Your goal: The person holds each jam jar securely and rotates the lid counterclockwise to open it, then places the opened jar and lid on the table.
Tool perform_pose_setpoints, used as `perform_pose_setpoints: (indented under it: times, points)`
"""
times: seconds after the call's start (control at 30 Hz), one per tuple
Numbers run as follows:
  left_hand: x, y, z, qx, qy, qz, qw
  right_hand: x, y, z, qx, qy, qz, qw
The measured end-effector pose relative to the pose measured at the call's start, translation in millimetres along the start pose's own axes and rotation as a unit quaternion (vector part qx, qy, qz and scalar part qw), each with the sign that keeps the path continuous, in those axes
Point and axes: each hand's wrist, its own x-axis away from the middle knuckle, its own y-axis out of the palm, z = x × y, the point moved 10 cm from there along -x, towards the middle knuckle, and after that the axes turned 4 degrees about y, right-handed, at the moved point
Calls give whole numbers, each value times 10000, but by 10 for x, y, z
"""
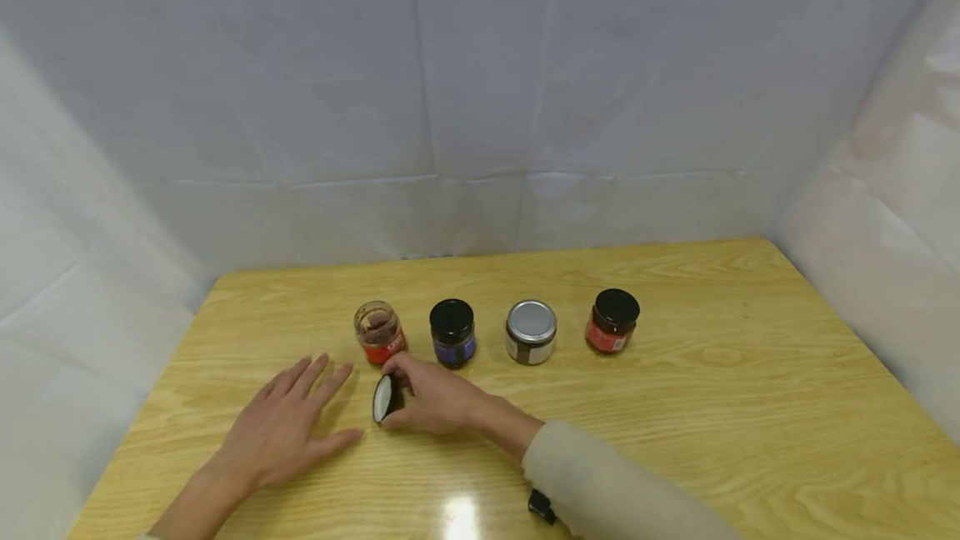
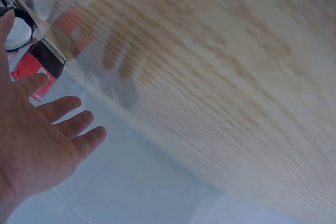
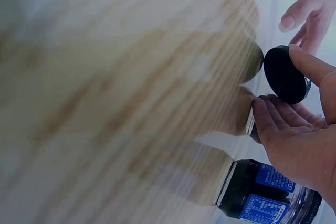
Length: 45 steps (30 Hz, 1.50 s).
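My right hand (image 1: pixel 438 397) pinches a black jar lid (image 1: pixel 386 398) on edge between thumb and fingers, its pale inner side turned left. In the right wrist view the lid's black top (image 3: pixel 283 74) faces the camera, close over the table. Just behind that hand stands a lidless glass jar (image 1: pixel 380 333) with a red label and dark residue inside. To the left, my left hand (image 1: pixel 281 432) is spread over the table with straight fingers and holds nothing. The left wrist view shows its palm (image 2: pixel 42 140) beside the red-labelled jar (image 2: pixel 39 69).
Right of the lidless jar stand a black-lidded jar with a blue label (image 1: pixel 453 333), a silver-lidded jar (image 1: pixel 531 332) and a black-lidded jar with a red label (image 1: pixel 612 322). The wooden table (image 1: pixel 712 407) is walled by white sheeting (image 1: pixel 480 107). A small black object (image 1: pixel 541 506) lies by the right sleeve.
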Motion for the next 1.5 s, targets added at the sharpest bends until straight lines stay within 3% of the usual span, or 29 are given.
perform_pose_setpoints:
  times: [0.37, 0.83, 1.1, 1.5]
  points:
    - [11, 16, 0, -23, -58, -125, 9999, -42, -18, -70, 776, -54, 147, 9969]
    - [62, 69, 6, -69, -72, -254, 9996, -57, 17, -99, 1793, -50, 293, 9834]
    - [100, 90, 31, 60, -53, -292, 9995, -51, 46, -103, 2054, 1, 232, 9784]
    - [107, 47, 20, -94, -92, -188, 9997, -31, 62, -117, 2130, -134, 208, 9767]
